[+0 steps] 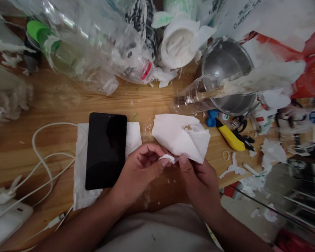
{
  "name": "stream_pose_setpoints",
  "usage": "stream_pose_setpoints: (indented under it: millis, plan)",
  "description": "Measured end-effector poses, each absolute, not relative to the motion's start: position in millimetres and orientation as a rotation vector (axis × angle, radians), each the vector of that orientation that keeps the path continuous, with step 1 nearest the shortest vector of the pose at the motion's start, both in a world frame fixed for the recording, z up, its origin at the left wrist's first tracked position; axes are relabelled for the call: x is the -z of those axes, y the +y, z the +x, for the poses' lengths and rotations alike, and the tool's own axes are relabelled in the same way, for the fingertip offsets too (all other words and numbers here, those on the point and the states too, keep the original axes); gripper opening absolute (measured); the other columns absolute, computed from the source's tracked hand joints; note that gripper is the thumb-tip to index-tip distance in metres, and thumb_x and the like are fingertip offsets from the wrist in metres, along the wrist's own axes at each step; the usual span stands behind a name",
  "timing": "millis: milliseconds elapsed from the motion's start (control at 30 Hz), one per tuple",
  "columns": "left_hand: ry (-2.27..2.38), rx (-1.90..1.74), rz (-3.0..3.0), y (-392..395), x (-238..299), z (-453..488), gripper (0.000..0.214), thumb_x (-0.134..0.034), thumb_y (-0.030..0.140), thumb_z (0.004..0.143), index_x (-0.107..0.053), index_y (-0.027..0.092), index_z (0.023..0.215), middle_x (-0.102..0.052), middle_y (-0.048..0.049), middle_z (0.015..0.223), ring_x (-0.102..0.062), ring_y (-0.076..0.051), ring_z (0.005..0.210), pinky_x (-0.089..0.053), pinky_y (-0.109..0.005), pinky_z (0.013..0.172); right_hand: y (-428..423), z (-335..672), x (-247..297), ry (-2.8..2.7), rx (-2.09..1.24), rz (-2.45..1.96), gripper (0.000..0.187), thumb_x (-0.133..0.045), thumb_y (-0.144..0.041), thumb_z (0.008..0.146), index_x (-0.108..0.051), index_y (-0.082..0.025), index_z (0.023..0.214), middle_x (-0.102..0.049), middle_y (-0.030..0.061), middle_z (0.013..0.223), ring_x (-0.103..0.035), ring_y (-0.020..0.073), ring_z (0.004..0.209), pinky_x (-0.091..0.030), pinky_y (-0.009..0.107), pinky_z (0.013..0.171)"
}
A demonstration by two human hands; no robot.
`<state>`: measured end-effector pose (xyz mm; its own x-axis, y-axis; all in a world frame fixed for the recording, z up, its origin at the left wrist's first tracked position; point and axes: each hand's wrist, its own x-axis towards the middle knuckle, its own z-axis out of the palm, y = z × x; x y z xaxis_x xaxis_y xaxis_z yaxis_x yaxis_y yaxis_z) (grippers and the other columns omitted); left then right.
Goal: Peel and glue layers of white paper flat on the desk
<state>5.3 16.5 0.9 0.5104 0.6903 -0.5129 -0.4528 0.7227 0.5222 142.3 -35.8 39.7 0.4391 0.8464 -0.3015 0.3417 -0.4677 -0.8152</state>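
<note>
Between thumb and fingers, my left hand [141,169] pinches a small white piece [167,158] whose kind I cannot make out. My right hand [199,176] is closed, its thumb and fingers meeting at the right end of that piece. A white paper tissue [180,134], creased and partly folded over at its right side, lies just beyond both hands and partly covers my right fingers. Left of my left hand, a black tablet [106,150] rests on white paper [133,134].
Clear plastic bottles [102,38] crowd the back. A metal pot [225,57] stands at the back right, with a clear plastic cup [191,96] in front. A yellow cutter [231,136] lies rightward among paper scraps. White cables [42,154] loop at the left, beside a white power strip [9,210].
</note>
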Motion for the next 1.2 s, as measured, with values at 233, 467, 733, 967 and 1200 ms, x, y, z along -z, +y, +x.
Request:
stream_pose_setpoints:
  millis: [233, 467, 733, 967, 1200]
  plan:
    - [0.763, -0.729, 0.318, 16, -3, 4, 0.019, -0.086, 0.018, 0.075, -0.068, 0.019, 0.081, -0.071, 0.002, 0.08, -0.065, -0.009, 0.076, -0.051, -0.018, 0.074, -38, 141, -38, -1.109, -0.881, -2.019, 0.017, -0.073, -0.04, 0.086, -0.079, -0.025, 0.092, -0.081, 0.0035, 0.09, -0.077, 0.0241, 0.082, -0.064, 0.034, 0.074]
    - [0.732, -0.647, 0.328, 16, 0, 1, 0.015, -0.083, 0.025, 0.08, -0.072, 0.017, 0.087, -0.072, -0.0008, 0.08, -0.065, -0.01, 0.074, -0.051, -0.02, 0.075, -38, 143, -39, -1.231, -0.737, -2.02, 0.017, -0.068, -0.038, 0.09, -0.08, -0.027, 0.084, -0.081, 0.002, 0.085, -0.077, 0.0238, 0.078, -0.063, 0.032, 0.068]
    - [0.518, -0.637, 0.099, 18, -6, 1, 0.002, -0.073, 0.021, 0.089, -0.071, 0.02, 0.089, -0.078, -0.0023, 0.091, -0.073, -0.011, 0.078, -0.057, -0.021, 0.077, -68, 170, -40, -0.947, -0.892, -2.158, 0.024, -0.072, -0.047, 0.086, -0.079, -0.026, 0.092, -0.08, 0.0047, 0.086, -0.077, 0.0265, 0.08, -0.065, 0.038, 0.072]
    - [0.553, -0.579, 0.035, 15, -9, 5, 0.023, -0.066, 0.02, 0.094, -0.07, 0.019, 0.116, -0.071, -0.0123, 0.13, -0.072, -0.025, 0.112, -0.057, -0.032, 0.097, -110, 281, -67, -1.236, -1.36, -2.185, 0.021, -0.059, -0.043, 0.093, -0.075, -0.04, 0.106, -0.066, 0.0, 0.057, -0.059, 0.0168, 0.038, -0.042, 0.028, 0.033]
    - [0.562, -0.549, 0.081, 8, -2, 6, 0.025, -0.065, 0.023, 0.095, -0.072, 0.023, 0.119, -0.067, -0.0082, 0.138, -0.062, -0.024, 0.128, -0.051, -0.032, 0.106, -72, 222, -79, -1.835, -0.281, -2.172, 0.026, -0.053, -0.033, 0.1, -0.062, -0.032, 0.125, -0.069, 0.0058, 0.105, -0.068, 0.0223, 0.087, -0.056, 0.036, 0.07]
